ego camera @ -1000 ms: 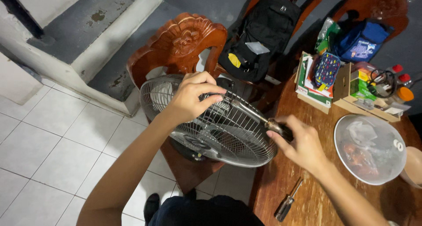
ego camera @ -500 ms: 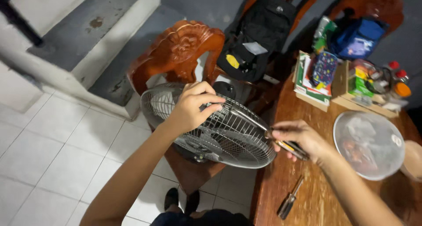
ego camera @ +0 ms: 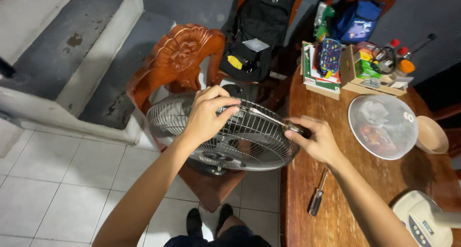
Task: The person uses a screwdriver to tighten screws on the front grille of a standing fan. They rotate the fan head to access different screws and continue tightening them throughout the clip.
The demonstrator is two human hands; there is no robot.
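A wooden table is seen at the right, a screwdriver lying on it. Over a carved chair, a fan grille is clamped by the left hand; the right hand is pinched on its rim. Coloured boxes stand beyond.

A lived-in home: white tiled floor, grey concrete stairs, a carved wooden chair, and a wooden dining surface cluttered with a covered food dish, sauce bottles and a backpack nearby.
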